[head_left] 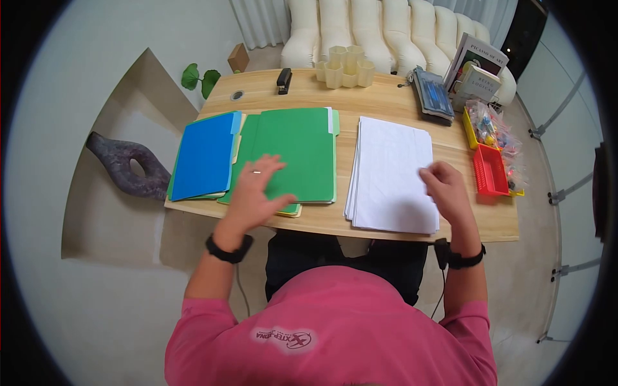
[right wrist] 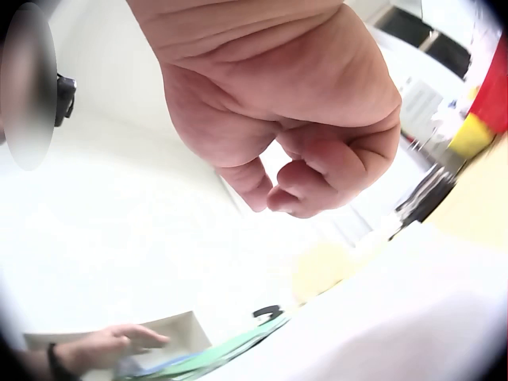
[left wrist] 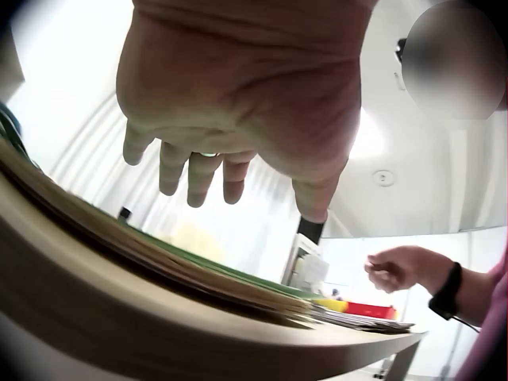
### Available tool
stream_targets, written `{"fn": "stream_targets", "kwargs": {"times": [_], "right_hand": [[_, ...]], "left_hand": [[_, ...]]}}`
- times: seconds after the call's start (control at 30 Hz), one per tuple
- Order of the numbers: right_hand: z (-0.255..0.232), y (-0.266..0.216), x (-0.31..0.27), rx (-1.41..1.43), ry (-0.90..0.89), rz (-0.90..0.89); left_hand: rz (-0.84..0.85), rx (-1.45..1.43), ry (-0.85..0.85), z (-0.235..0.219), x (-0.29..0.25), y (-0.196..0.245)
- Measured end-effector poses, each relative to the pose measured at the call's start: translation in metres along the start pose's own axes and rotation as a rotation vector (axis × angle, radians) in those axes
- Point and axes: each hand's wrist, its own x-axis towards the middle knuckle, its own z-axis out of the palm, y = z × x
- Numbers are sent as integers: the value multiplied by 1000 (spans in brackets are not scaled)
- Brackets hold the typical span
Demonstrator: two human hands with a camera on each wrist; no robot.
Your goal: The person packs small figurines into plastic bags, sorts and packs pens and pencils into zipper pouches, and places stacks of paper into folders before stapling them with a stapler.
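Observation:
Over the left edge of the green folder is the left hand, its fingers spread and holding nothing. The left wrist view shows that palm raised above the folder edges. A blue folder lies to the left, partly beside the green ones. The right hand is above the right edge of a stack of white paper. In the right wrist view its fingers are curled in toward the thumb, with nothing seen between them.
A black stapler and pale hexagonal holders stand at the back. On the right are a pouch of pens, upright books, a red basket and a yellow tray with bagged items. The wooden table's edge faces the person.

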Motion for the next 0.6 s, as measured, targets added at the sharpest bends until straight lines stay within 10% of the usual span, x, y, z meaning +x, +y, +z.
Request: {"fn": "stream_targets", "kwargs": {"times": [0.2, 0.5, 0.6], "right_hand": [[79, -54, 19, 117, -479, 174], [141, -51, 38, 64, -561, 243], [147, -48, 41, 54, -549, 280]], "left_hand": [[4, 17, -101, 56, 16, 26], [-134, -277, -82, 78, 13, -12], [40, 22, 12, 53, 14, 24]]}}
